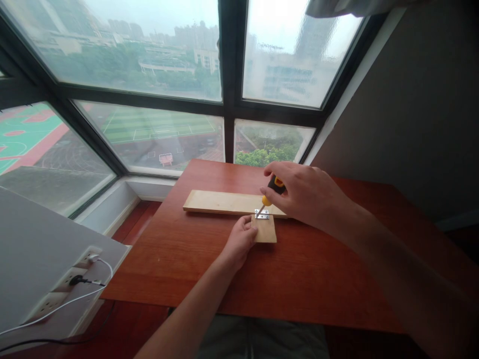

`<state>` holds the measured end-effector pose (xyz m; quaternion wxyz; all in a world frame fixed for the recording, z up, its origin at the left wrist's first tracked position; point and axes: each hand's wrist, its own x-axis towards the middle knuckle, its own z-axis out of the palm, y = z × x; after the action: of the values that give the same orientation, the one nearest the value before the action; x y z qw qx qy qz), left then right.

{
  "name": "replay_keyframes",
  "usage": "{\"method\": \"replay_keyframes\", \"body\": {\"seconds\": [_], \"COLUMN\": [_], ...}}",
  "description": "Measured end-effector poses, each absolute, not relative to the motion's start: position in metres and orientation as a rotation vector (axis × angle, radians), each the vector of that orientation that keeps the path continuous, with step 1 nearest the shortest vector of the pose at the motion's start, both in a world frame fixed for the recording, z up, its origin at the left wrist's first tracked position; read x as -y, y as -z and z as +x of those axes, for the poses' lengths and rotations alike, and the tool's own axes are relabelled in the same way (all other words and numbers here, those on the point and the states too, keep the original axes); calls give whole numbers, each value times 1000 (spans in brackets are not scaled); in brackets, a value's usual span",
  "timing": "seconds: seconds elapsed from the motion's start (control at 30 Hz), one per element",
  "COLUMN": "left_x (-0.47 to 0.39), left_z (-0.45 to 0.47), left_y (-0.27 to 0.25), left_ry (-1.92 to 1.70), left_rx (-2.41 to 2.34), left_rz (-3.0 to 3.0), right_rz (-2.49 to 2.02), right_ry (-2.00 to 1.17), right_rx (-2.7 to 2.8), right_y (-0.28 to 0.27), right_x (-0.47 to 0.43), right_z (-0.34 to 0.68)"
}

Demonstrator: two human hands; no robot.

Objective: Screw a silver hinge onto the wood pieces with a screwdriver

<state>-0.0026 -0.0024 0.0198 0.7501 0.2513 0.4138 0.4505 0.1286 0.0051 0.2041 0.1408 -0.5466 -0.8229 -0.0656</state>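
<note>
My right hand [299,187] is closed round the black and yellow handle of a screwdriver [276,185], which tilts down to the left. Its tip meets a small silver hinge [263,214] at the hinge's left side. The hinge lies across the joint between a long pale wooden board [220,202] and a small square wooden piece [266,232]. My left hand [241,237] grips the small piece by its left edge, fingers near the hinge. Whether a screw sits under the tip is too small to tell. My right hand hides part of the long board's right end.
All this rests on a reddish-brown wooden table [179,269]. Large windows [149,114] stand behind it, a dark wall [404,114] to the right. At lower left, cables [108,264] run from wall sockets [71,279] beside the table.
</note>
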Motion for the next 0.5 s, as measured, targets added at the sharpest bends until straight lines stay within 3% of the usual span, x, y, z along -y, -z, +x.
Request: {"method": "replay_keyframes", "body": {"seconds": [0.5], "left_x": [4], "left_z": [-3], "left_y": [-21], "left_ry": [-987], "left_rx": [-903], "left_rz": [554], "right_rz": [-1574], "right_ry": [183], "right_rx": [2410], "right_y": [-208], "right_x": [-1], "right_z": [128]}}
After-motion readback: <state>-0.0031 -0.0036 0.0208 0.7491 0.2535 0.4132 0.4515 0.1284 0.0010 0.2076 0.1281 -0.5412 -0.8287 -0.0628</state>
